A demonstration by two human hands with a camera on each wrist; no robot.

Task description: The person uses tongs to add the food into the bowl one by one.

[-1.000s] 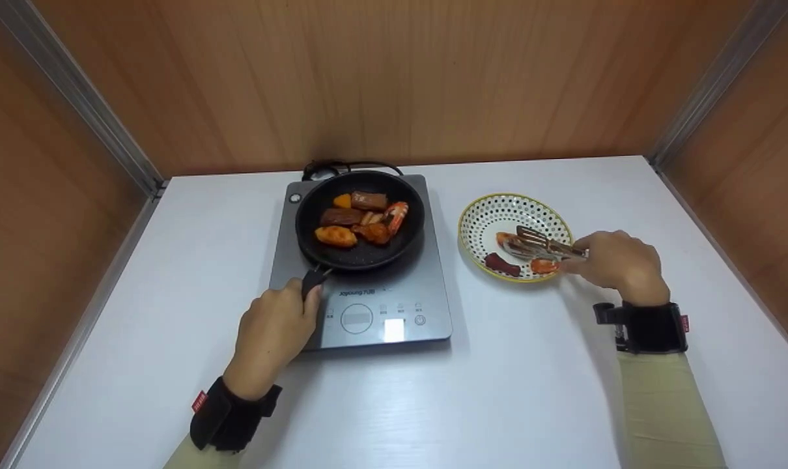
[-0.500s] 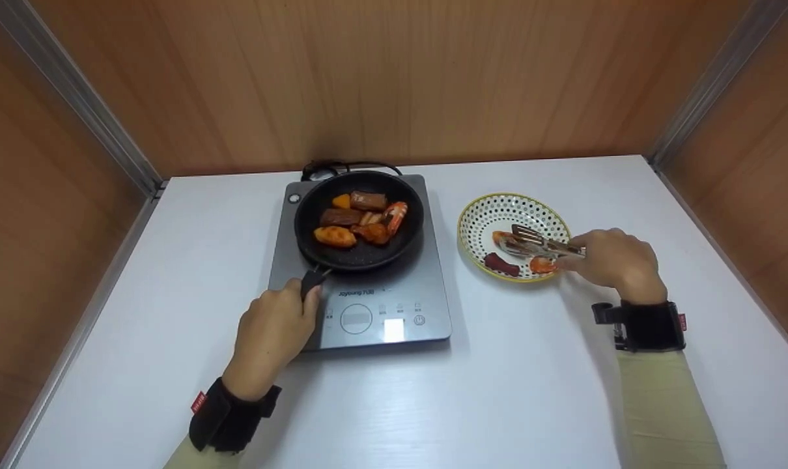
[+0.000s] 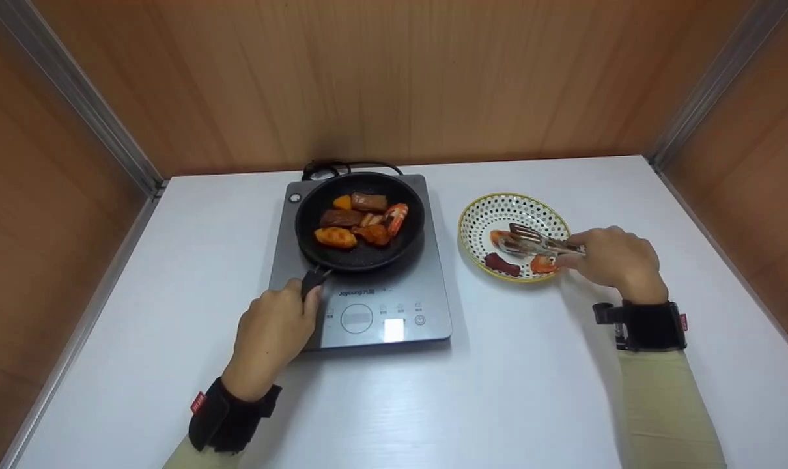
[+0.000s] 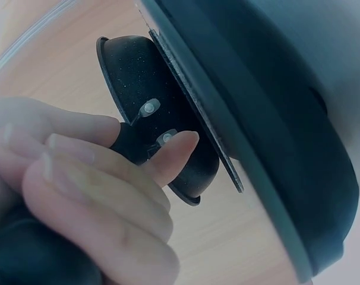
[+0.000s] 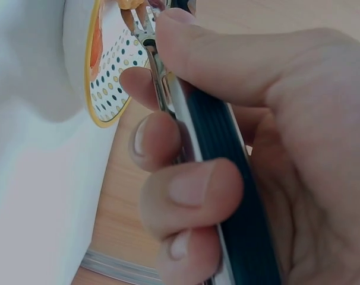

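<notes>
In the head view, my left hand [image 3: 273,335] grips the black handle [image 3: 312,281] of a frying pan [image 3: 371,258]. The pan holds two brown meat chunks [image 3: 342,217], a shrimp [image 3: 396,218] and several other food pieces. My right hand [image 3: 619,264] holds metal tongs [image 3: 538,242] over a dotted plate [image 3: 488,212] with a yellow rim. Their tips overlap an orange piece of food [image 3: 495,237]. Also on the plate lie a dark red piece [image 3: 502,265] and an orange shrimp-like piece [image 3: 542,264]. In the right wrist view, fingers wrap the tongs' dark grip [image 5: 224,154].
The pan sits on a grey induction cooker [image 3: 394,326], its black cable [image 3: 368,163] behind it. Wooden panels [image 3: 394,85] enclose the white table [image 3: 524,378] at the back and both sides. The plate stands right of the cooker.
The tongs and my right hand have shifted slightly left over the plate. My left hand and the pan stay in place.
</notes>
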